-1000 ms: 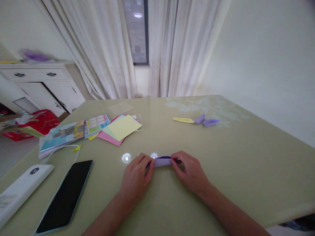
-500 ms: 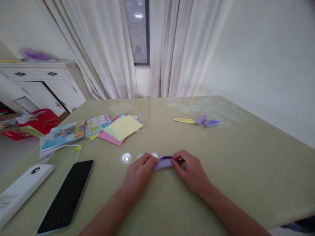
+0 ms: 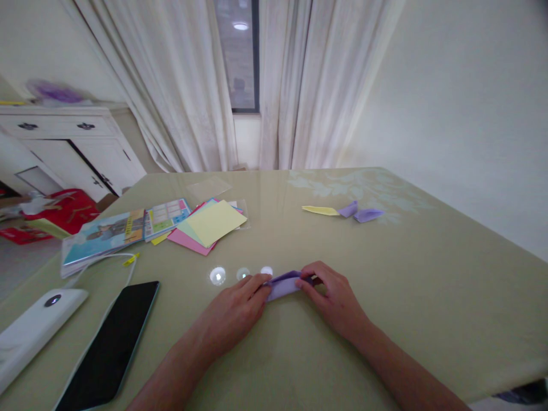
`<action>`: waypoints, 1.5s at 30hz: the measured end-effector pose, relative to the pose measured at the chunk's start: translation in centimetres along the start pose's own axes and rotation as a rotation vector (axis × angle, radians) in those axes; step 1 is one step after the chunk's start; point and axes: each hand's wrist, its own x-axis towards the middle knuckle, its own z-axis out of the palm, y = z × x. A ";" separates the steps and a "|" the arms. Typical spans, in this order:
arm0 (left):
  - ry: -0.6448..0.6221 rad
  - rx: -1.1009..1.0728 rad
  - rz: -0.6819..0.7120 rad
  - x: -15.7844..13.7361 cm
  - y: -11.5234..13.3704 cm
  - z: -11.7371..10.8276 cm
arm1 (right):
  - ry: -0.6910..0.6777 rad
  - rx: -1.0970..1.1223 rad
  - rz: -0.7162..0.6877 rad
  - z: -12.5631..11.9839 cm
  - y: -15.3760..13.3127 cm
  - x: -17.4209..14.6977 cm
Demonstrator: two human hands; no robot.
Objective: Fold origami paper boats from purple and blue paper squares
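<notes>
A folded strip of purple paper (image 3: 282, 287) lies between my hands, low over the near middle of the table. My left hand (image 3: 244, 305) is closed on its left end, the fingertips pressed together there. At the other end, my right hand (image 3: 327, 288) pinches the paper between thumb and fingers. A darker fold shows along the paper's upper edge. Farther off to the right lie a folded yellow paper piece (image 3: 321, 210) and two purple folded pieces, one (image 3: 349, 209) against the yellow one and another (image 3: 369, 215) beside it.
Coloured paper sheets (image 3: 218, 222) are stacked at the left rear, beside a booklet (image 3: 105, 237). A black phone (image 3: 113, 342) and a white device (image 3: 40, 331) with a cable (image 3: 99, 319) lie at the near left. Curtains (image 3: 171, 85) hang behind the table (image 3: 406, 274).
My left hand has shifted slightly left and down, its fingers lying flatter along the paper. The purple strip now tilts, its left end lower. My right hand keeps its pinch.
</notes>
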 end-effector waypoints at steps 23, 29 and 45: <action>0.208 -0.164 -0.162 0.5 0.1 0.3 | -0.136 -0.072 -0.229 -1.1 0.0 -0.3; 0.137 -0.211 -0.163 0.5 0.1 -0.1 | -0.083 -0.045 -0.188 -1.2 0.2 -0.3; 0.183 -0.234 -0.116 1.1 1.1 -0.9 | -0.176 0.047 -0.245 -1.7 -0.7 -0.2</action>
